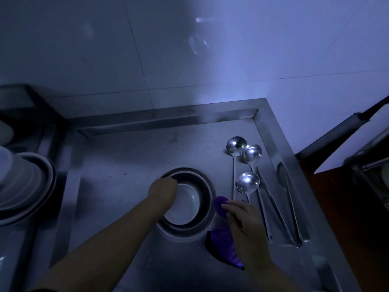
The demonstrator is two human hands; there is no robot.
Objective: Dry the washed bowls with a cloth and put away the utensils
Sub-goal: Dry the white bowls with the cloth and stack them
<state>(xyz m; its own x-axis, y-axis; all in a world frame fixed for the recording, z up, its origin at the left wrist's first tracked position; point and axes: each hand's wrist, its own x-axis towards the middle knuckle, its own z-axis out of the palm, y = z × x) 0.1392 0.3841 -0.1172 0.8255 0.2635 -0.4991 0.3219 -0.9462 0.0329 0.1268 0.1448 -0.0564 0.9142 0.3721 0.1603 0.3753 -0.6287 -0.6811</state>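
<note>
Left grip [163,187] holds bowl [185,204] rim on counter [130,165]; right grip [245,218] clutches cloth [223,239]; ladles [248,182] beyond it.

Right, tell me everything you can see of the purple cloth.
The purple cloth looks soft and plush, bunched rather than spread. The right hand grips its middle, so one rounded end pokes out by the steel bowl and the rest trails toward the viewer over the metal counter. Dim light hides finer detail.

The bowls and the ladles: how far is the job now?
Done: bowls stacked at the left. In hand: the left hand grips the rim of the nested bowls; the right hand holds the purple cloth. Left: three ladles and other utensils lie on the counter.
</note>
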